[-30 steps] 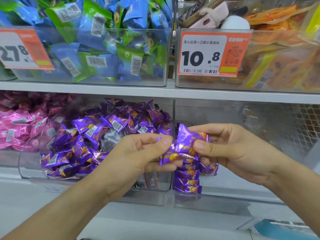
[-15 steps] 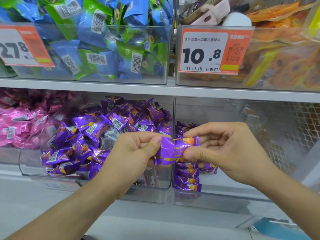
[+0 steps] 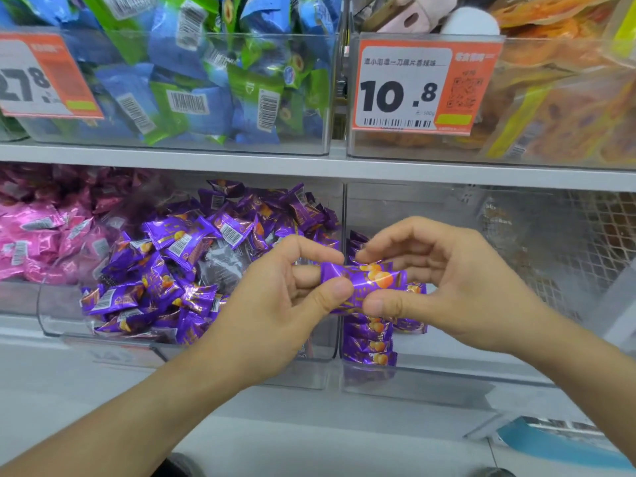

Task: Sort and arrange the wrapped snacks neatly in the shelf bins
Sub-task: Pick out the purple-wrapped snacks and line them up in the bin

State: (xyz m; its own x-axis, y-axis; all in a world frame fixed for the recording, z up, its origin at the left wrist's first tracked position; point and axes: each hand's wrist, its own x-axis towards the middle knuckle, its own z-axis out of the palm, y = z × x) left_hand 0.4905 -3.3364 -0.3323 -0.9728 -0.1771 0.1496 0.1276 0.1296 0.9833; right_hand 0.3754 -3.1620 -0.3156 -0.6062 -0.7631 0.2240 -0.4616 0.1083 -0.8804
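Observation:
A purple wrapped snack (image 3: 364, 284) with an orange picture lies level between both hands, in front of the lower shelf. My left hand (image 3: 275, 311) pinches its left end with thumb and forefinger. My right hand (image 3: 447, 280) pinches its right end the same way. Behind it, a neat stack of the same purple snacks (image 3: 371, 342) stands at the left front of a clear bin (image 3: 481, 370). To the left, a clear bin (image 3: 62, 325) holds a loose heap of purple snacks (image 3: 172, 270).
Pink wrapped snacks (image 3: 31, 242) fill the bin at far left. On the upper shelf, a bin of blue and green packets (image 3: 192, 80) stands beside a bin of orange packets (image 3: 564, 108) with a 10.8 price tag (image 3: 423, 84). A grey shelf edge (image 3: 309, 166) divides the rows.
The purple snack has been turned from a crumpled upright hold to lying flat and level between the two hands. Both hands shifted slightly; the view moved closer.

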